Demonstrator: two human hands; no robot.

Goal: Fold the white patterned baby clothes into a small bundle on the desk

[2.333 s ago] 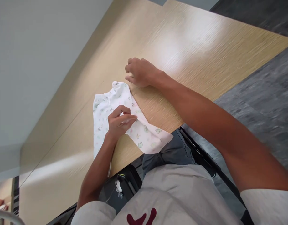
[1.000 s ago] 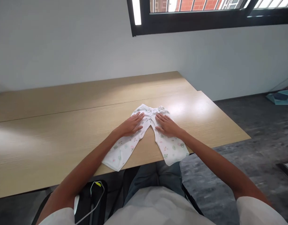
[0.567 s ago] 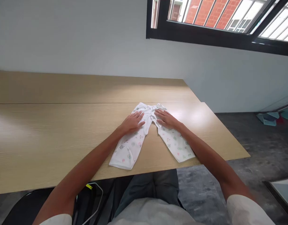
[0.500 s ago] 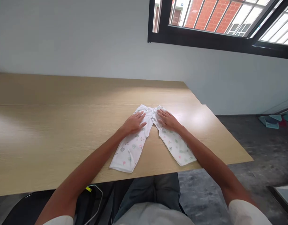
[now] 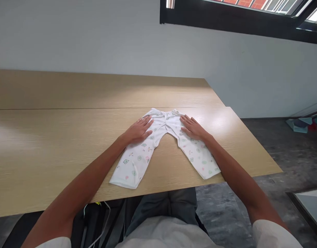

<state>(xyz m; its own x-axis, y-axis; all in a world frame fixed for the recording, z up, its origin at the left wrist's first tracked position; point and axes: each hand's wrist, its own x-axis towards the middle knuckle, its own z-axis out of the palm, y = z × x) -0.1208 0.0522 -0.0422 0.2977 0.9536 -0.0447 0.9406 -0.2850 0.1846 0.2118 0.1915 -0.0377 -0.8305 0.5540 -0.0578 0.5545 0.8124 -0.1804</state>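
A small pair of white pants [image 5: 158, 130] with a printed pattern of little coloured figures lies flat on the wooden table [image 5: 70, 148]. Its gathered waistband points away from me, and the two legs spread toward the table's near edge. My left hand [image 5: 138, 130] rests palm down on the upper left side of the pants, fingers extended. On the upper right side lies my right hand [image 5: 193, 128], also flat with its fingers stretched out. Both palms press on the cloth without gripping it.
A second tabletop [image 5: 101, 89] adjoins the far side, against a grey wall [image 5: 83, 38]. The table's right edge drops to a dark floor [image 5: 264, 144]. Blue folded items [image 5: 299, 124] lie there. A white cable [image 5: 105, 220] hangs by a black chair [image 5: 26, 229].
My hands have moved apart, the left one leftward and the right one rightward. The pants are now spread wider at the waist and legs. The view has tilted slightly downward.
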